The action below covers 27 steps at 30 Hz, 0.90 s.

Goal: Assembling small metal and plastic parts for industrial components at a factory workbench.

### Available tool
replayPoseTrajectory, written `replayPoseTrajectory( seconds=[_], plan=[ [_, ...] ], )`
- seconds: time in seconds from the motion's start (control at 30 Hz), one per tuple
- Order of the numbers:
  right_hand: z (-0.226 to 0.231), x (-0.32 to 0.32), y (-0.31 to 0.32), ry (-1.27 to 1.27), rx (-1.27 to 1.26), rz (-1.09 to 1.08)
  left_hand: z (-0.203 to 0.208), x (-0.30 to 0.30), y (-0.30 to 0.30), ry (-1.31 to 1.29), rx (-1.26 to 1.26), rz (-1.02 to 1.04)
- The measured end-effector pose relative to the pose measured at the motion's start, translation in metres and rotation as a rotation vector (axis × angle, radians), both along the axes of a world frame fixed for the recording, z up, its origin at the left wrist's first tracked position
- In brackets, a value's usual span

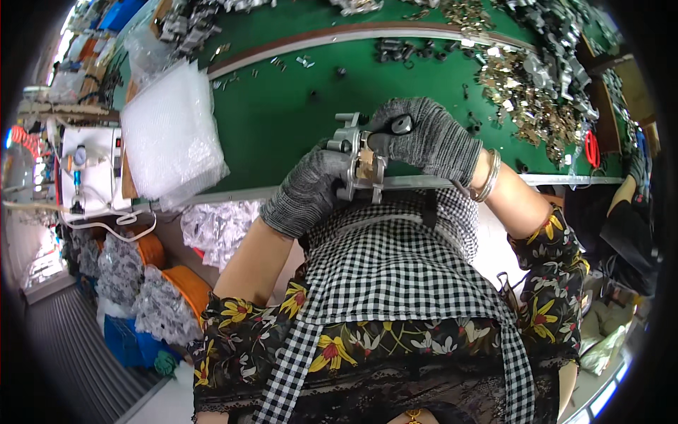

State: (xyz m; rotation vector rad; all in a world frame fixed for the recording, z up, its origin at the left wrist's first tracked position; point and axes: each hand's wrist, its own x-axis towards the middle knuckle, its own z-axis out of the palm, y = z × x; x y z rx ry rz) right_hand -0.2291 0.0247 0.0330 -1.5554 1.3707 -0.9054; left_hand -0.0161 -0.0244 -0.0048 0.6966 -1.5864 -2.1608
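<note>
My left hand (307, 187), in a grey knitted glove, is closed round a silver metal casting (346, 134) at the front edge of the green bench. A flat brassy plate (365, 164) shows in the casting's middle. My right hand (434, 141), gloved the same way, is curled beside the casting's right side. Between its fingers sits a small dark rounded piece (401, 125) with a shiny end; its exact kind I cannot make out. The right thumb reaches to the casting, and the fingertips are partly hidden.
A stack of bubble-wrap sheets (169, 134) lies to the left. Brassy plates (530, 99) are heaped at the right, with black caps (406, 51) and small screws (304, 61) farther back. Filled sacks (166, 304) stand on the floor at left. Another person's gloved hand (636, 168) appears far right.
</note>
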Motion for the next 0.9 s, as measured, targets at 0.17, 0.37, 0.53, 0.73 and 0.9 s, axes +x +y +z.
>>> replayPoseTrajectory(
  seconds=[0.17,0.37,0.53,0.73,0.9],
  plan=[
    [-0.009,0.034,0.004,-0.28,0.095,0.155,-0.004,0.029,0.034,0.248,0.906,0.151],
    [-0.013,0.071,-0.025,0.436,0.105,0.46,-0.028,0.049,0.064,-0.087,0.452,0.421],
    [-0.032,0.079,-0.037,0.489,-0.062,0.539,-0.029,0.052,0.074,0.046,0.537,0.538],
    [-0.036,0.076,-0.059,0.501,0.055,0.659,-0.03,0.041,0.076,-0.076,0.567,0.698],
    [-0.015,0.075,-0.059,0.49,-0.089,0.777,-0.037,0.049,0.075,-0.268,0.104,0.464]
  ],
)
